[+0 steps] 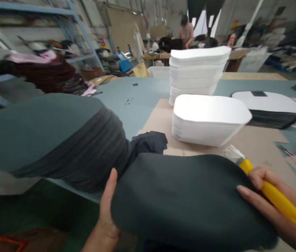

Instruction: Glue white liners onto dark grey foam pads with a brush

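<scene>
A dark grey, rounded panel (190, 199) is held up close in front of me, above the near edge of the table. My left hand (108, 210) grips its left edge, thumb on top and the other fingers hidden beneath. My right hand (271, 196) holds a yellow-handled brush (276, 194) with pale bristles pointing away, and a finger of it rests on the panel's right edge. Left of the panel rises a tall stack of similar dark grey pieces (90, 147). Beyond it is a stack of white rounded pads (208, 120).
A taller white stack (197, 70) stands behind the pads on brown cardboard (258, 143). White-topped dark pieces (271, 108) lie at the right. Crumpled dark fabric (150, 141) sits beside the grey stack. Shelving (79, 31) stands at left, and a person (186, 33) works far back.
</scene>
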{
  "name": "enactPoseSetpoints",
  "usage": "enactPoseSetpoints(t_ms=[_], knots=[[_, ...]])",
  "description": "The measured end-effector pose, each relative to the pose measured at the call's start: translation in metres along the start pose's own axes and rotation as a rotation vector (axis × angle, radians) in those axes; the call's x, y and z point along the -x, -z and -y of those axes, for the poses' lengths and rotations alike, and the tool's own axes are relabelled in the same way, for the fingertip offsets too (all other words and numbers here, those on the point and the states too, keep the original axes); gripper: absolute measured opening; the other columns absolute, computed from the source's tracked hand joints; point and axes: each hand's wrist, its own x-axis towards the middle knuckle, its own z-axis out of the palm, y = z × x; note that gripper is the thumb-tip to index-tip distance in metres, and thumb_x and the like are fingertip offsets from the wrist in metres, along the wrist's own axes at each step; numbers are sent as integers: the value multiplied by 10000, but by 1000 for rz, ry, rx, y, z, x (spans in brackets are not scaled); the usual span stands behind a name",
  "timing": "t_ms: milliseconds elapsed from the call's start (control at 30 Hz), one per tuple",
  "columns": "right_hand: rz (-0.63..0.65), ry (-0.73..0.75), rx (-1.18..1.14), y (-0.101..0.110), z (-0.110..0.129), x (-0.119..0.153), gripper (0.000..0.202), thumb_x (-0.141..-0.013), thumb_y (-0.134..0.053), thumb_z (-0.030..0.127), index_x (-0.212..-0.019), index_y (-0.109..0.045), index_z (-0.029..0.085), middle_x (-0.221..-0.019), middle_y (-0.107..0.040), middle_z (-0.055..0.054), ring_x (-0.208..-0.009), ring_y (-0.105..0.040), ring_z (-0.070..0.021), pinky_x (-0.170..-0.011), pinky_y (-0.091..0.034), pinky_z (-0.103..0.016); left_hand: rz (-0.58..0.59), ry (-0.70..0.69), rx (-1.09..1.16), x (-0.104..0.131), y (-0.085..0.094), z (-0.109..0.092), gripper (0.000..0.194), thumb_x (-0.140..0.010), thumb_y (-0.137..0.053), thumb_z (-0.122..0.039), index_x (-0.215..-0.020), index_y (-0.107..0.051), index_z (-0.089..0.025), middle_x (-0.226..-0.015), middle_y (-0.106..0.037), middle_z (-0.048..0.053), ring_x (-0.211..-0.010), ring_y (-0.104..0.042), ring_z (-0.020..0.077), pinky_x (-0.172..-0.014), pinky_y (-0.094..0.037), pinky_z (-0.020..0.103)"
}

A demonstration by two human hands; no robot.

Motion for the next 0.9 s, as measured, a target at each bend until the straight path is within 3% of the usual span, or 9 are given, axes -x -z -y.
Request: enactPoseSetpoints(t_ms=[67,133,233,367,500,600,733,900], knots=[[88,-60,36,9,-19,29,266,-965,-617,465,-922,-461,254,-853,-580,14,-716,-599,-129,-649,-506,-199,-72,200,-67,-2,-9,22,491,-745,-837,-507,-1080,-767,-155,-1001,-799,118,-971,-763,310,-945,-593,415],[124,-96,54,19,-40,52,255,-970,-615,454,-940,-458,255,-876,-577,15,-746,-611,-125,-706,-516,-194,-111,275,-163,-5,-24,43,479,-715,-891,-352,-1120,-749,-139,-983,-799,116,-909,-769,289,-884,-605,372],[127,-80,83,35,-72,71,253,-958,-628,454,-970,-468,258,-892,-591,11,-781,-646,-129,-711,-526,-189,-53,283,-288,-16,-46,57,480,-719,-895,-390,-1089,-739,-127,-956,-792,119,-841,-759,263,-783,-606,324],[26,-84,120,42,-107,71,270,-937,-645,469,-972,-475,262,-830,-568,15,-731,-640,-145,-669,-523,-220,8,187,-523,-43,-62,54,445,-719,-848,-502,-959,-702,-158,-836,-755,58,-707,-702,207,-715,-580,307],[13,-185,135,15,-131,71,234,-971,-562,477,-983,-474,261,-811,-597,1,-659,-630,-162,-630,-505,-271,-60,2,-983,-63,-55,55,425,-767,-699,-587,-681,-554,-198,-565,-522,-38,-514,-521,140,-521,-433,241],[37,-252,160,-2,-140,75,244,-972,-536,494,-987,-467,261,-774,-609,2,-568,-614,-164,-544,-468,-277,-110,-91,-1263,-69,-44,61,423,-829,-578,-583,-643,-502,-211,-552,-434,-48,-503,-436,126,-490,-302,230],[-21,-289,217,-7,-140,72,308,-952,-546,556,-989,-466,261,-761,-595,1,-545,-608,-173,-525,-450,-284,-160,-169,-1404,-73,-34,65,417,-848,-543,-570,-642,-497,-211,-586,-461,-33,-578,-459,141,-561,-316,243],[-25,-287,281,-8,-138,58,330,-958,-518,582,-976,-468,257,-784,-603,-18,-555,-609,-187,-534,-434,-298,-170,-162,-1441,-76,-30,65,430,-866,-521,-584,-646,-477,-217,-587,-448,-37,-592,-450,145,-578,-317,250]])
